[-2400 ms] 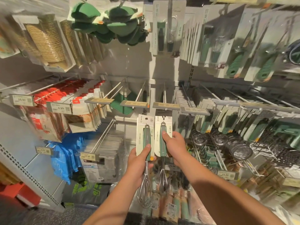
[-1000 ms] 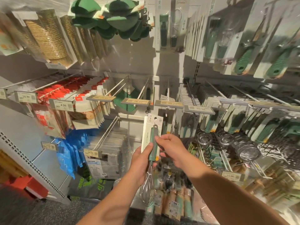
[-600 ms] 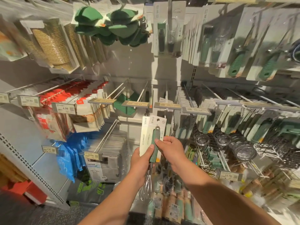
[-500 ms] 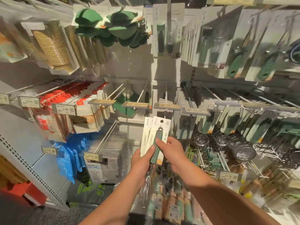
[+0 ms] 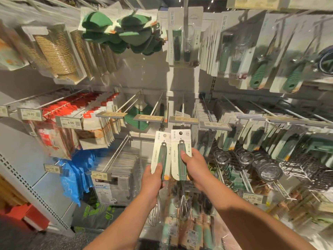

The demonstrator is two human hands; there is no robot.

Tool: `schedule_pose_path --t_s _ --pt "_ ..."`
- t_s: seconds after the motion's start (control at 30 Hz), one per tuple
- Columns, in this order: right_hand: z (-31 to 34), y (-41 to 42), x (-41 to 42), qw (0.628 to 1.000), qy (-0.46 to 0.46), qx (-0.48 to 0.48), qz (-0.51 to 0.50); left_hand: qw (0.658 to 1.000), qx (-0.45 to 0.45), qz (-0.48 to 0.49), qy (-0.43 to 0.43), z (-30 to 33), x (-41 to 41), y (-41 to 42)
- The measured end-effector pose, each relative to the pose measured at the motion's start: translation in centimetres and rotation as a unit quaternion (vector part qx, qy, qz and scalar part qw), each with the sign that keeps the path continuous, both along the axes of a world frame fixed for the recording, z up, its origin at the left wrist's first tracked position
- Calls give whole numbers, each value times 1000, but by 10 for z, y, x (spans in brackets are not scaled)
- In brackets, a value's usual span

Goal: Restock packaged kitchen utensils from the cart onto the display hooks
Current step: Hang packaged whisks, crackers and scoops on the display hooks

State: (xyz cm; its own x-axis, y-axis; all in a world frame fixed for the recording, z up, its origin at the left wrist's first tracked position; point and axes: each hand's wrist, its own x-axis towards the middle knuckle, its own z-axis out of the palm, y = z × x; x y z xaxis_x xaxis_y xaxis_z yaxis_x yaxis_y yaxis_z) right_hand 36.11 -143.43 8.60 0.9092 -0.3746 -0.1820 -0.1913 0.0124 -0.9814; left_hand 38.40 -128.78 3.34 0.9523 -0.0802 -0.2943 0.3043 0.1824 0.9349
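Two carded whisks with green handles are held side by side in front of the display. My left hand [image 5: 152, 179] grips the left whisk [image 5: 162, 156] by the lower handle, its wire head hanging below my wrist. My right hand [image 5: 193, 166] grips the right whisk [image 5: 181, 141] around its handle. Both card tops sit just under the middle-row hooks, the left one below a hook with a price tag [image 5: 148, 118], the right one below another tagged hook [image 5: 183, 120]. Neither card hangs on a hook.
Packed hooks of green-handled utensils [image 5: 259, 141] fill the right side, glass lids [image 5: 245, 157] below them. Red-and-white packets [image 5: 86, 112] and blue bags [image 5: 72, 177] hang at left. Green mitts [image 5: 122, 33] hang overhead. More packaged utensils [image 5: 191, 233] lie below my arms.
The two whisk cards, stacked together between both hands half a second ago, are now separated, one in each hand, and raised slightly toward the hooks.
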Motion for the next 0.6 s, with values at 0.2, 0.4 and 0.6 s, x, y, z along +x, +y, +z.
schedule_pose_path --t_s 0.2,0.4,0.6 --pt "-5 -3 17 999 20 -22 -35 1000 9 14 -16 10 4 -1" --pt "6 -9 50 997 52 -44 -42 999 26 29 -14 14 9 4" --pt "11 -16 77 992 81 -85 -40 999 27 41 -17 21 16 8"
